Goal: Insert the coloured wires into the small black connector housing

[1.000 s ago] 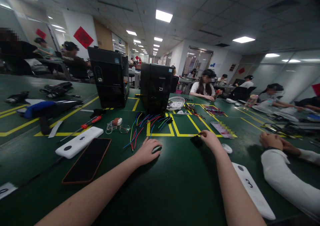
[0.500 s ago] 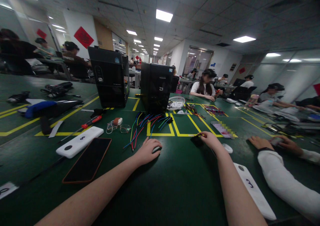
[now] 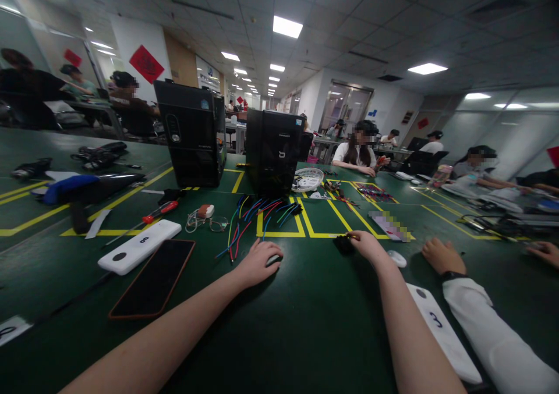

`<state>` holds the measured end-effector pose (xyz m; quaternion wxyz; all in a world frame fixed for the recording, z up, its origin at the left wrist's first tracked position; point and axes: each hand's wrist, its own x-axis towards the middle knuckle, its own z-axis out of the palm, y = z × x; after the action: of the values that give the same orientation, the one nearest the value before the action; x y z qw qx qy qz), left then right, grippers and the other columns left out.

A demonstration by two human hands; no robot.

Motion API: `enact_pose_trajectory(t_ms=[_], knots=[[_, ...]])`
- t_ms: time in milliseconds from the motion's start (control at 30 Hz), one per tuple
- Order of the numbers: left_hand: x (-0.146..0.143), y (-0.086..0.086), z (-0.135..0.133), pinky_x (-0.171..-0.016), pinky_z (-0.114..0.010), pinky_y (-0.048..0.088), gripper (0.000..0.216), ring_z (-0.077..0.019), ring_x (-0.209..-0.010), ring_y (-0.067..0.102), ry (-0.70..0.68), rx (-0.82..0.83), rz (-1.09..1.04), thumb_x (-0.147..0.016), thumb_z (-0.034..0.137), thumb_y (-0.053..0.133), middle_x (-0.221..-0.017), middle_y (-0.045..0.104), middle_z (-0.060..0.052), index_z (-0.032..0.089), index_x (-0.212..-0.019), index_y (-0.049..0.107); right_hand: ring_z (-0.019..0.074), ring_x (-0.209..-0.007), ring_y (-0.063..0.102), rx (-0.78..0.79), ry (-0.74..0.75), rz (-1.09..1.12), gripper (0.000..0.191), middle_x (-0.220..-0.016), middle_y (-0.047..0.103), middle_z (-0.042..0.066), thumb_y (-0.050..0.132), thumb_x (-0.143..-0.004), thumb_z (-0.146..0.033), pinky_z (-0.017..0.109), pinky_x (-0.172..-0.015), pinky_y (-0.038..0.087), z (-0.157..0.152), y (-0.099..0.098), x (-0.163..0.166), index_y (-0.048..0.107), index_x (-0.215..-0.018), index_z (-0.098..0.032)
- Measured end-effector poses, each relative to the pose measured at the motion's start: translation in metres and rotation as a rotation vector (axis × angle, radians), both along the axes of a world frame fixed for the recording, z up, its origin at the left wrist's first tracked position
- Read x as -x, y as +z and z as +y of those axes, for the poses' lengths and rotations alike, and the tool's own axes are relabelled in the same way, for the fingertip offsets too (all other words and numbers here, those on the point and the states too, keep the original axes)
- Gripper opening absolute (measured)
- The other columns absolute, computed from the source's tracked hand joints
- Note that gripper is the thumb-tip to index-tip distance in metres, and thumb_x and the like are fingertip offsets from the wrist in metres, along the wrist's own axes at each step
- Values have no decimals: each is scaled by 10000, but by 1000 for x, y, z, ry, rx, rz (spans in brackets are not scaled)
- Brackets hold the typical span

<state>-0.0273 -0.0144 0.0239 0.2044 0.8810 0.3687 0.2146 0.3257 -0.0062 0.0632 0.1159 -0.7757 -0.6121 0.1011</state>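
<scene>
My left hand (image 3: 257, 260) rests on the green table, fingers curled over a small pale rounded object (image 3: 274, 259) that is mostly hidden. Just beyond it lie loose red, blue, green and yellow wires (image 3: 238, 231). My right hand (image 3: 365, 245) pinches the edge of a small black piece (image 3: 344, 244) lying low at the table; its kind is not clear. A white computer mouse (image 3: 396, 258) sits beside my right wrist. The white power bank marked 3 (image 3: 441, 330) lies next to my right forearm.
Two black computer towers (image 3: 192, 138) stand at the back. To the left are a phone (image 3: 152, 280), a white power bank marked 8 (image 3: 140, 247), a screwdriver (image 3: 159, 212) and glasses (image 3: 216, 224). A co-worker's hand (image 3: 443, 257) rests at the right. Beyond sits a white basket (image 3: 308, 178).
The co-worker's near hand has shifted left, closer to the mouse, and their other hand has drawn away to the right. My own hands have barely moved.
</scene>
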Motion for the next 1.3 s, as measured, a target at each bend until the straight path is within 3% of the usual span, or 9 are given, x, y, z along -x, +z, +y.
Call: enact_pose_trajectory(t_ms=[333,500,633,833,1000,1300], knots=[[0,-2,1,-1087,-523,152,240,-233,-1133,477,2,2,3,-838,298,499,-1142,571,-35,265,-1058,591,214,-955,614,116,-45,-223,389,-1014,676,114,445,-756,-98,266,-771,436,1,4,19,678,-1053,-190],[-1,-4,1,-1085,-525,149,239,-230,-1127,478,3,-11,-3,-831,285,506,-1139,571,-42,256,-1054,588,233,-952,615,65,-129,-250,369,-1014,669,146,396,-805,-118,287,-765,438,-3,4,12,672,-1048,-152],[-1,-4,2,-1087,-514,153,245,-228,-1123,477,2,-13,2,-829,283,511,-1138,570,-42,253,-1059,588,238,-957,611,-67,-196,-271,364,-1035,662,146,392,-844,-180,294,-780,432,-5,7,6,646,-1101,-143],[0,-4,2,-1078,-469,218,245,-226,-1097,494,-6,-14,-7,-836,291,507,-1131,573,-39,261,-1063,596,199,-972,599,-116,-8,-163,356,-1075,659,94,458,-824,-215,245,-803,415,-5,9,6,634,-1127,-153],[0,-6,4,-1023,-404,315,236,-223,-1070,504,-17,-46,-19,-835,288,514,-1110,581,-42,245,-1049,606,215,-980,598,-45,5,-178,367,-1075,660,107,445,-805,-175,259,-796,414,-3,5,8,646,-1110,-141],[0,-5,3,-1039,-407,289,238,-221,-1074,501,-16,-44,-13,-841,286,510,-1116,579,-38,245,-1057,602,200,-953,606,-98,24,-166,359,-1058,668,88,453,-812,-201,244,-772,415,-3,3,9,646,-1111,-155]])
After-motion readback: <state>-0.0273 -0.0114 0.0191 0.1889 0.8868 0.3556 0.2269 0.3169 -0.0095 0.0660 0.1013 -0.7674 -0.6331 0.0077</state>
